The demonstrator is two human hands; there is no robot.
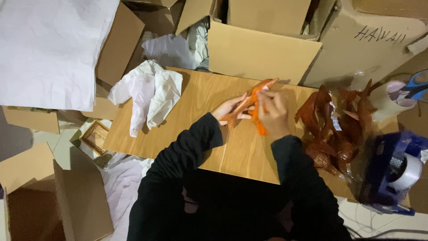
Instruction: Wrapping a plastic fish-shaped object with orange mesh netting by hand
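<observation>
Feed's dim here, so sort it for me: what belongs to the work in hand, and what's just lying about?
In hand: orange carved figure, held by left hand and right hand; brown carved figures beside.
Lying about: crumpled white paper, tape dispenser, cardboard boxes.

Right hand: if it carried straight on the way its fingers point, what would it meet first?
The right hand points up toward the table's far edge; past the orange carved fish figure it holds, it would probably meet the open cardboard box, though depth is unclear.
</observation>
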